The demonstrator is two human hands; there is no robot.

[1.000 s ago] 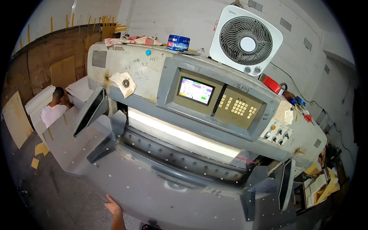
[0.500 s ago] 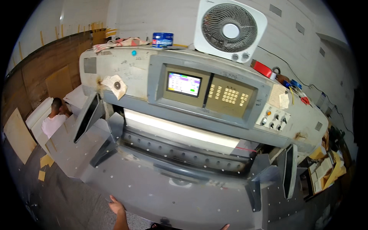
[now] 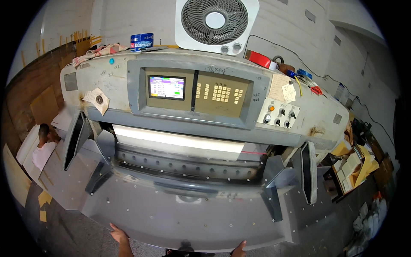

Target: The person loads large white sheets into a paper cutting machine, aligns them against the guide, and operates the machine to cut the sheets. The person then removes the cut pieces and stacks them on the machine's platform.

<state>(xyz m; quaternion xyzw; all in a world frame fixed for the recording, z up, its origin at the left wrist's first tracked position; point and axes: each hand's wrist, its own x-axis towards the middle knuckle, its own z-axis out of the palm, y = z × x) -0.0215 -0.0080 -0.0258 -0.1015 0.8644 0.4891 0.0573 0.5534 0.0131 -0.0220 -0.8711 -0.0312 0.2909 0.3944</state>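
A large grey paper cutting machine (image 3: 171,115) stands in front of me, with a metal worktable (image 3: 171,210) reaching toward me. A white stack of paper (image 3: 180,141) lies under its front beam, and a thin red line crosses the right end. My left hand (image 3: 119,234) is at the table's front edge on the left, fingers apart, with nothing seen in it. Farther right, my right hand (image 3: 239,249) is at the same edge. One of its digits points up; its other fingers are hidden. A lit screen (image 3: 167,88) and a keypad (image 3: 218,93) sit on the machine's front.
A white box fan (image 3: 216,21), a blue tub (image 3: 141,42) and a red cloth (image 3: 99,53) rest on top. Dark upright panels (image 3: 75,141) (image 3: 309,173) flank the table. Another person (image 3: 44,147) is at the far left. Papers fill a shelf (image 3: 351,169) at right.
My view has turned right, so the machine appears farther left and more level. More of my right hand shows. Both hands stay at the table's front edge.
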